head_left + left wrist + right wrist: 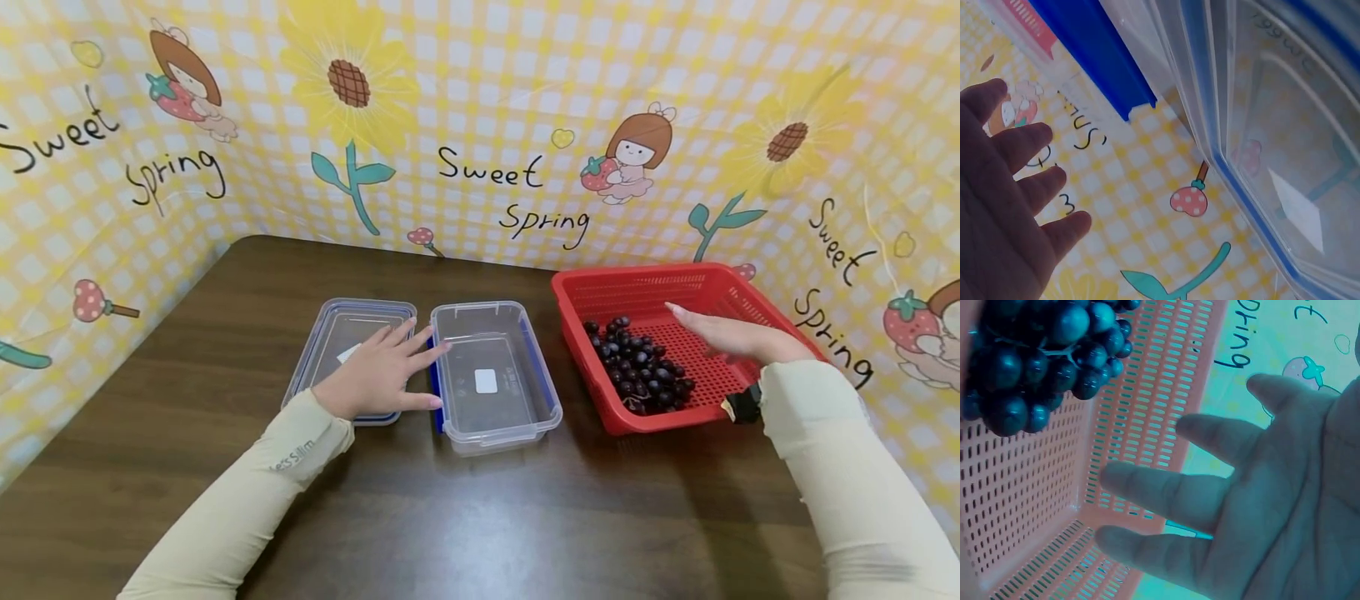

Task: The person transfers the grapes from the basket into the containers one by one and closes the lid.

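In the head view, the left hand (382, 367), fingers spread, lies over the right part of a blue-rimmed lid (315, 367) and reaches the left edge of a clear container (498, 408); contact cannot be told. Its spread fingers also show in the left wrist view beside the blue clip (1094, 56). The right hand (723, 333) hovers over the right part of a red basket (645, 421), fingers extended, holding nothing. Dark grapes (641, 371) lie in the basket's left part, and the right wrist view shows the grapes (1041, 362) away from the fingertips.
A brown wooden table (465, 517) carries everything. Yellow checked cloth (480, 108) with printed flowers and figures stands behind and at both sides. The container stands between the lid and the basket.
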`<state>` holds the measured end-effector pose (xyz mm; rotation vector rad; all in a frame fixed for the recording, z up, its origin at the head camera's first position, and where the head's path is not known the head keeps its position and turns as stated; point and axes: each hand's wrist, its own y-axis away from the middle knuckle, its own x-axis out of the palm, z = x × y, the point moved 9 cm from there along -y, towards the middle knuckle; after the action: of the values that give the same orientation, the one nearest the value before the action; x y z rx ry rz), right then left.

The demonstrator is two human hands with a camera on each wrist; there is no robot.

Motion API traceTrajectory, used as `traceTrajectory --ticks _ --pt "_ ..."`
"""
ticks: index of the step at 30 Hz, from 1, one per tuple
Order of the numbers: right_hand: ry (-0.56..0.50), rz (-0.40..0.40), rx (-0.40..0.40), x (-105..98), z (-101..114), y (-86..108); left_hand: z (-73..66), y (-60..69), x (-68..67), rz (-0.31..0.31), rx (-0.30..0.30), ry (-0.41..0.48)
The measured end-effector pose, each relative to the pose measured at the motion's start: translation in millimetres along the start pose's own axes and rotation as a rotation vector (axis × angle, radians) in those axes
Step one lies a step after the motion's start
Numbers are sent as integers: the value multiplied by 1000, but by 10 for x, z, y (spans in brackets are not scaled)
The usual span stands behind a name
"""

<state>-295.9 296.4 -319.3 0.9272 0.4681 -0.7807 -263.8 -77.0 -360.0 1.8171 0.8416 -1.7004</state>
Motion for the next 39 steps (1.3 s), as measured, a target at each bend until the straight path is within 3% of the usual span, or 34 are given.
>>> traceTrajectory --ticks 11,22,27,32,37,39 --pt "-83 78 159 14 11 -232 -48 72 154 28 6 5" --pt "50 174 84 68 -34 -534 -128 72 217 45 -40 16" --pt "111 200 149 80 -154 -656 -153 57 224 46 -75 23" --pt "204 235 146 91 -308 -762 -181 27 223 52 -100 32" --pt "196 298 122 178 -421 -885 -190 1 239 55 -103 36" --pt "144 301 125 209 -521 -977 -194 -3 246 58 -104 37"
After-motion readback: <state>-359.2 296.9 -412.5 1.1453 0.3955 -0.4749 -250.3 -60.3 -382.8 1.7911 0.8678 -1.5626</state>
